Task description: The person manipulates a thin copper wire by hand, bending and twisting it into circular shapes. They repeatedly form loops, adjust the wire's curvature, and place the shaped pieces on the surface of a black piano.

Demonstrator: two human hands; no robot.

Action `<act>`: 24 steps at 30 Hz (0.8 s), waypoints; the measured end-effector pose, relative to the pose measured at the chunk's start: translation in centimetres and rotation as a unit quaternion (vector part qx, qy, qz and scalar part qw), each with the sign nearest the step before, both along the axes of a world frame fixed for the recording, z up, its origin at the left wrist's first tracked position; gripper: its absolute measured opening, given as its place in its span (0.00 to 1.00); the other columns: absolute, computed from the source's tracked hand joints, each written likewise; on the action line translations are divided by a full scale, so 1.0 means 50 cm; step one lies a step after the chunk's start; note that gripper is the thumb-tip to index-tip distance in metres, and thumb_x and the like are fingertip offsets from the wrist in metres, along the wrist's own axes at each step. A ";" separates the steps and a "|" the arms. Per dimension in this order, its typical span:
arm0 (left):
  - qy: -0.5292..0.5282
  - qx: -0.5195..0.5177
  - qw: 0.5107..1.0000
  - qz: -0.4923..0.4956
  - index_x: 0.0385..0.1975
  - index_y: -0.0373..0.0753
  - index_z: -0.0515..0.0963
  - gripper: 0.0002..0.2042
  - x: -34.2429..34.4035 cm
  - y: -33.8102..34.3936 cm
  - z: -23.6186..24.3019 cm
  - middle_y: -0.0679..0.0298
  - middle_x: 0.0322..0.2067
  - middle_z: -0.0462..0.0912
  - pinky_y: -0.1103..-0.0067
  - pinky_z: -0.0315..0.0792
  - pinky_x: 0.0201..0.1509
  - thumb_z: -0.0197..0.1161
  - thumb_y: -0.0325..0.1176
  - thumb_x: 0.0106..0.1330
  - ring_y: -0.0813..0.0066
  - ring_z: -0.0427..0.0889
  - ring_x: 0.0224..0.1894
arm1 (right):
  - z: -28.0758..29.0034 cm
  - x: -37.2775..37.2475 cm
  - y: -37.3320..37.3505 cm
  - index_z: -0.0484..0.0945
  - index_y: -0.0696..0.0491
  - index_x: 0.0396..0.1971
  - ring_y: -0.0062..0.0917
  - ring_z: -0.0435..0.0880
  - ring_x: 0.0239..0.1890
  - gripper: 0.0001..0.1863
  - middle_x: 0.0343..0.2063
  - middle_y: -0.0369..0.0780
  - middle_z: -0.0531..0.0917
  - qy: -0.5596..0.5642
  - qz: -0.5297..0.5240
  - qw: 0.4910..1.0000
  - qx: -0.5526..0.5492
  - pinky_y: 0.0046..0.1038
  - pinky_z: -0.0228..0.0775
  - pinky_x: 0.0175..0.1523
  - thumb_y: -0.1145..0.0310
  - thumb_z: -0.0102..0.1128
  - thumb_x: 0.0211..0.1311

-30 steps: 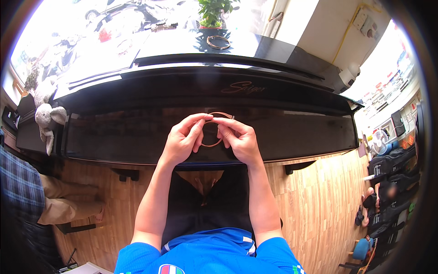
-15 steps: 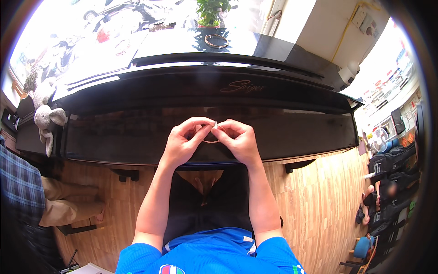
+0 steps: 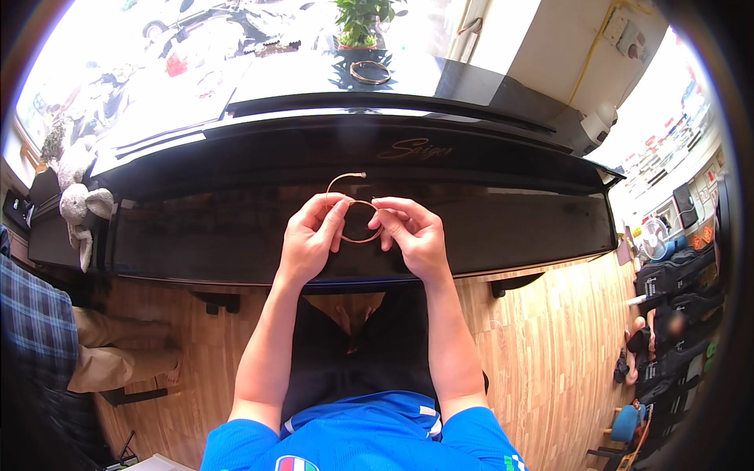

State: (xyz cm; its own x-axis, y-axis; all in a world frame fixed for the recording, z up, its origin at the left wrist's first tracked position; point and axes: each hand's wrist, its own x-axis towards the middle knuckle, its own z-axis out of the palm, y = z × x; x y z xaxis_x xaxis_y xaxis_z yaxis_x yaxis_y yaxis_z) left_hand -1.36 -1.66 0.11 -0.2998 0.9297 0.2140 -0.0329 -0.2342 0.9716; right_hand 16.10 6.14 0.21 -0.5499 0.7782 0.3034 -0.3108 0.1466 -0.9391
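Observation:
Above the dark lid of a black upright piano (image 3: 503, 216), both my hands hold a thin copper-coloured cable (image 3: 361, 240) bent into a loop. My left hand (image 3: 309, 243) pinches it at the loop's upper left. From there a free end curves up and to the right, tipped with a small metal connector (image 3: 360, 174). My right hand (image 3: 416, 239) grips the loop's right side between thumb and fingers. Where the other end of the cable lies is hidden by my fingers. A second ring-shaped coil (image 3: 370, 73) rests on the piano's top.
A potted plant (image 3: 358, 30) stands behind the coil, by the bright window. A grey plush elephant (image 3: 78, 202) hangs at the piano's left end. At left is a person in a plaid shirt (image 3: 35, 306); at right, another person sits near black bags (image 3: 667, 279).
My hands have moved apart from their close pinch. The loop now shows open between them, and the end with the connector has come free above my left hand.

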 end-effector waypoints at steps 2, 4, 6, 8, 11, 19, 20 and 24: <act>-0.015 -0.003 1.000 0.002 0.45 0.35 0.78 0.08 0.002 0.002 0.001 0.71 0.22 0.76 0.87 0.65 0.23 0.59 0.32 0.73 0.88 0.70 0.20 | 0.001 0.003 0.001 0.83 0.56 0.46 0.14 0.77 0.24 0.10 0.30 0.38 0.84 0.016 0.015 1.000 -0.001 0.17 0.70 0.31 0.71 0.60 0.68; -0.031 -0.002 1.000 0.002 0.46 0.35 0.78 0.09 0.002 0.003 0.001 0.71 0.21 0.76 0.87 0.65 0.23 0.59 0.32 0.73 0.88 0.70 0.19 | -0.002 0.005 0.006 0.84 0.58 0.43 0.15 0.77 0.24 0.09 0.31 0.40 0.84 0.031 0.038 0.999 0.010 0.17 0.70 0.33 0.71 0.61 0.68; -0.029 0.009 1.000 0.002 0.45 0.35 0.79 0.09 0.003 0.003 0.001 0.71 0.21 0.76 0.88 0.65 0.24 0.59 0.32 0.73 0.88 0.71 0.20 | 0.001 0.006 0.005 0.86 0.58 0.41 0.15 0.77 0.25 0.08 0.30 0.38 0.84 0.019 0.037 0.999 0.005 0.19 0.70 0.33 0.71 0.62 0.67; -0.023 0.018 1.000 -0.001 0.44 0.35 0.79 0.08 0.003 0.002 0.002 0.72 0.21 0.76 0.88 0.65 0.24 0.59 0.32 0.73 0.89 0.70 0.20 | 0.006 0.008 0.003 0.87 0.56 0.40 0.14 0.76 0.25 0.08 0.30 0.35 0.83 -0.013 0.032 0.999 0.005 0.19 0.68 0.31 0.72 0.64 0.65; 0.000 0.016 1.000 -0.012 0.43 0.36 0.81 0.07 0.004 -0.002 0.004 0.74 0.21 0.76 0.88 0.63 0.24 0.61 0.31 0.71 0.90 0.69 0.21 | -0.009 -0.002 -0.005 0.88 0.56 0.39 0.14 0.76 0.25 0.08 0.26 0.35 0.82 -0.087 -0.038 0.986 0.139 0.19 0.67 0.29 0.74 0.66 0.62; 0.057 0.003 0.998 -0.003 0.42 0.39 0.83 0.06 0.018 0.003 0.011 0.78 0.20 0.73 0.89 0.55 0.23 0.65 0.30 0.68 0.94 0.64 0.21 | -0.013 -0.021 -0.024 0.85 0.55 0.45 0.17 0.81 0.20 0.13 0.28 0.39 0.86 -0.104 -0.119 0.975 0.159 0.19 0.73 0.25 0.77 0.66 0.60; 0.062 -0.003 0.998 -0.005 0.42 0.39 0.83 0.07 0.017 0.002 0.012 0.78 0.19 0.73 0.89 0.55 0.23 0.65 0.29 0.68 0.94 0.64 0.21 | -0.014 -0.022 -0.024 0.85 0.55 0.47 0.18 0.82 0.21 0.13 0.30 0.39 0.87 -0.091 -0.117 0.976 0.160 0.18 0.75 0.25 0.76 0.65 0.61; 0.029 0.023 0.999 0.003 0.44 0.40 0.83 0.07 0.012 0.002 0.003 0.79 0.18 0.72 0.88 0.55 0.22 0.64 0.29 0.69 0.94 0.63 0.20 | -0.002 -0.024 -0.041 0.83 0.57 0.49 0.22 0.87 0.26 0.12 0.36 0.43 0.88 -0.076 -0.083 0.986 0.122 0.20 0.81 0.30 0.76 0.60 0.67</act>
State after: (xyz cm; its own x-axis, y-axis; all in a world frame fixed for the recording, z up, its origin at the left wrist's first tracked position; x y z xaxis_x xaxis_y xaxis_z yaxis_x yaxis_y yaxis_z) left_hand -0.77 -1.55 0.27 -0.2905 0.9168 0.2739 0.0252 -0.2789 0.9600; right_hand 14.89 4.08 0.08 -0.4754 0.7747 0.4170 -0.1217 0.4116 -0.9032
